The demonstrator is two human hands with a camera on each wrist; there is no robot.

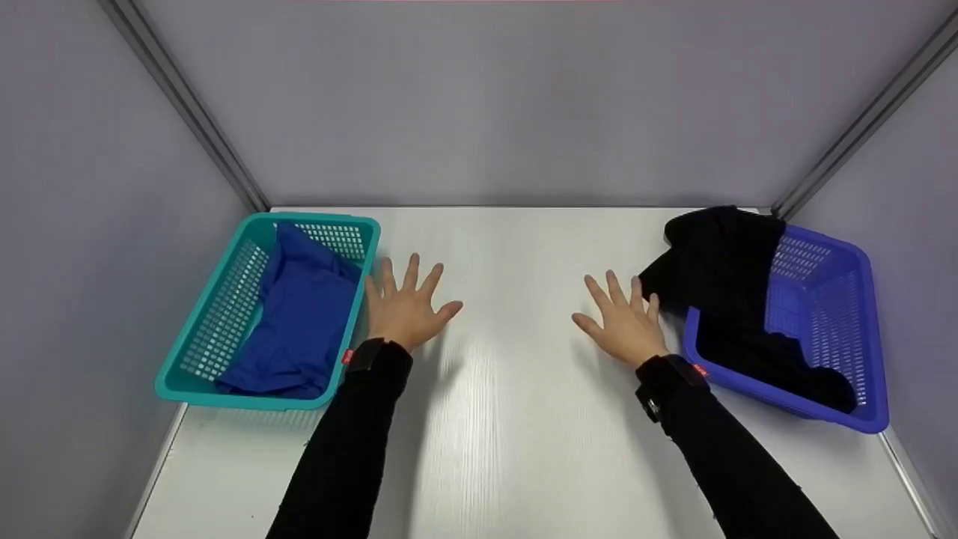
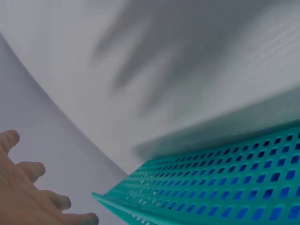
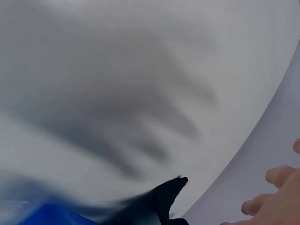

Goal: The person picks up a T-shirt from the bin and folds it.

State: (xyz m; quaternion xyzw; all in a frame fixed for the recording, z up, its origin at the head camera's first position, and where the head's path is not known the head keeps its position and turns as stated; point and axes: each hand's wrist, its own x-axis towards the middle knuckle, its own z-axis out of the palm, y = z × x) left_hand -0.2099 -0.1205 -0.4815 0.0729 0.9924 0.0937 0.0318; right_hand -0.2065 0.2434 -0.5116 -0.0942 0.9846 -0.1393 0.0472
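Note:
My left hand (image 1: 408, 311) is held above the white table with its fingers spread, just right of a teal basket (image 1: 168, 374). Inside that basket lies a crumpled blue cloth (image 1: 307, 322). Fingers spread as well, my right hand (image 1: 625, 322) hovers left of a purple basket (image 1: 872, 322). A black garment (image 1: 722, 269) hangs over the purple basket's far left side, partly in it and partly outside. Neither hand holds anything. In the left wrist view the teal basket's perforated wall (image 2: 225, 178) shows beside the left hand (image 2: 28, 187). The right wrist view catches the garment's dark edge (image 3: 159, 201).
The white table (image 1: 509, 419) carries both baskets, one at each side. Grey panels enclose it: a back wall (image 1: 479, 105), a left wall (image 1: 75, 262) and a right wall (image 1: 913, 209). Hand shadows fall on the tabletop.

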